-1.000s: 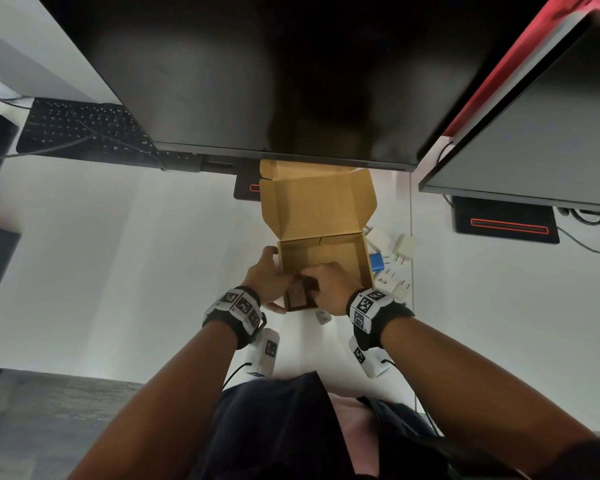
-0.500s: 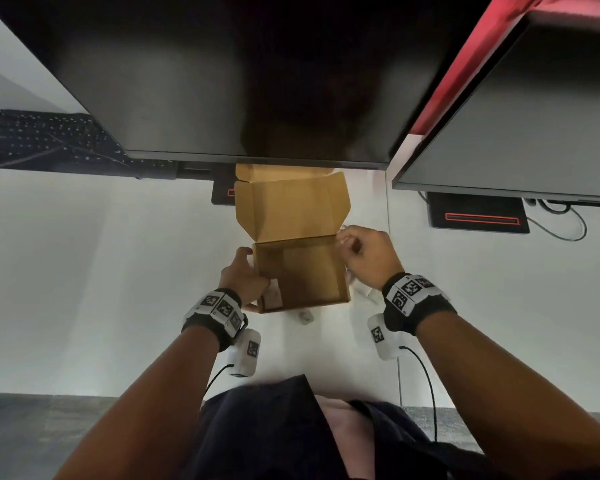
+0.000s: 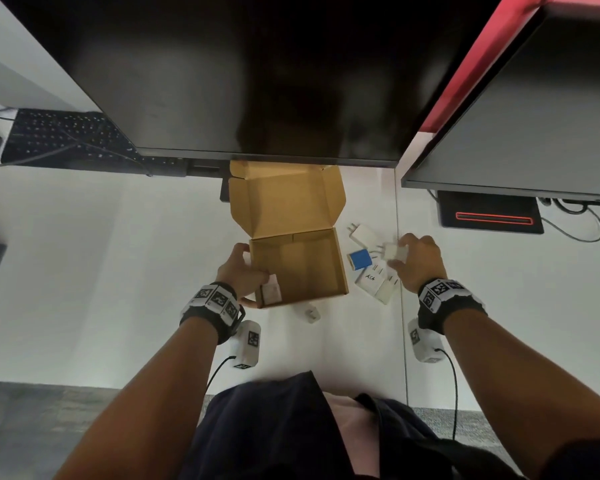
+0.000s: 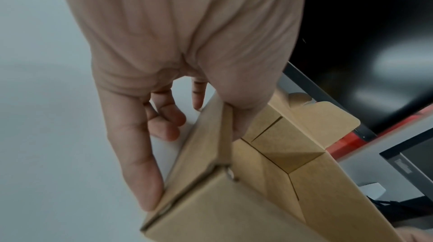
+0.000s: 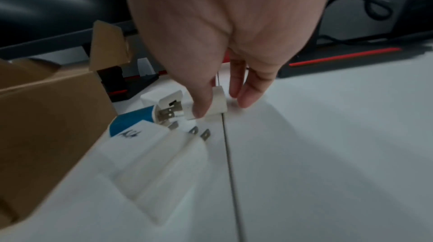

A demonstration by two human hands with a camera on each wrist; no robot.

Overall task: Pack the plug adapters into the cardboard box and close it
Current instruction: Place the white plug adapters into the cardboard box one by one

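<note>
The open cardboard box (image 3: 302,268) stands on the white desk with its lid (image 3: 284,199) raised at the back. One white adapter (image 3: 271,293) lies in its front left corner. My left hand (image 3: 248,268) grips the box's left wall (image 4: 211,134), thumb inside and fingers outside. To the right of the box my right hand (image 3: 400,252) pinches a white adapter (image 5: 218,106) between thumb and fingers (image 5: 243,97), low over the desk. Beside it lie a blue adapter (image 3: 359,259) and three white adapters (image 3: 362,233) (image 3: 369,280) (image 3: 386,292). A small white adapter (image 3: 312,313) lies in front of the box.
Two dark monitors (image 3: 257,81) (image 3: 534,116) overhang the back of the desk, their black bases (image 3: 489,216) behind the box and the pile. A keyboard (image 3: 66,140) sits at the back left. A seam (image 3: 400,306) runs through the desk right of the adapters.
My right hand left the box, swung right to the loose pile and took hold of a white adapter. An adapter now lies in the box. The left hand kept its grip.
</note>
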